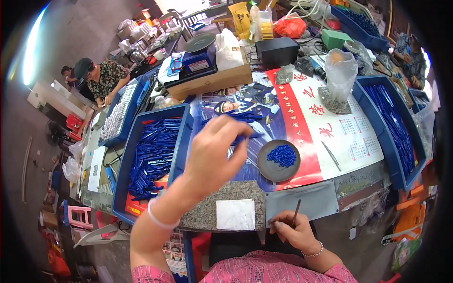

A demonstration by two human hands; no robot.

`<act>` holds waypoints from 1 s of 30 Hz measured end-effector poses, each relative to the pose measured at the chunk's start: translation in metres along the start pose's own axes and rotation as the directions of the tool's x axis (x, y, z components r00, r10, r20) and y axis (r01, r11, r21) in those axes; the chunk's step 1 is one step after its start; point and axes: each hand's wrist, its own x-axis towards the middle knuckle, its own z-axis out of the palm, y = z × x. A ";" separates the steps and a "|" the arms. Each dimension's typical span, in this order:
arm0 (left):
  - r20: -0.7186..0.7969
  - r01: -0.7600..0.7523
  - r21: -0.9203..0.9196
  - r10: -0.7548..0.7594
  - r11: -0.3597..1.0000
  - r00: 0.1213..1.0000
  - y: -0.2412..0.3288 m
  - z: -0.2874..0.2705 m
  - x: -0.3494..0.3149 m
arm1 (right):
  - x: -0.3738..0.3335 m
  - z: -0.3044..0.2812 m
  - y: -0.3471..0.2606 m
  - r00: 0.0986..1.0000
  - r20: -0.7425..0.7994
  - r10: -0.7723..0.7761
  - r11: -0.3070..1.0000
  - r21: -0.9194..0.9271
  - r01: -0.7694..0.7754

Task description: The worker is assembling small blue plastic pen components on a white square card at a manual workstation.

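Observation:
My left hand (214, 153) is raised over the middle of the table, fingers curled in a pinch; what they hold, if anything, I cannot make out. Just beyond its fingers lies a loose pile of blue pen-like pieces (245, 116). My right hand (293, 231) is at the table's front edge, closed around a thin dark stick-like tool (297, 212) that points up. A round dark dish (278, 175) between the hands and the poster holds many small blue parts (282, 155). A folded white cloth or paper (235, 214) lies on the speckled stone slab (198, 212) in front of me.
Blue bins of blue sticks stand at left (181, 146) and right (410, 177). Metal tweezers (331, 156) rest on the calendar poster (309, 162). Behind are a scale (198, 61), a wooden box (212, 82) and a plastic bag (340, 75). A person (106, 78) sits far left.

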 end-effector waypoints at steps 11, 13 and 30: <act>-0.082 0.363 -0.465 -0.447 0.807 0.891 0.119 0.003 -0.172 | -0.007 0.024 -0.013 0.986 0.160 0.044 0.797 0.589 -0.131; -0.020 0.426 -0.513 -0.507 0.745 0.862 0.121 0.007 -0.186 | -0.009 0.023 -0.015 0.989 0.119 0.092 0.875 0.463 -0.137; 0.769 0.616 -0.635 -0.311 -0.466 0.558 0.107 0.026 -0.245 | -0.001 0.016 -0.046 0.986 -0.167 0.010 0.975 -0.215 -0.046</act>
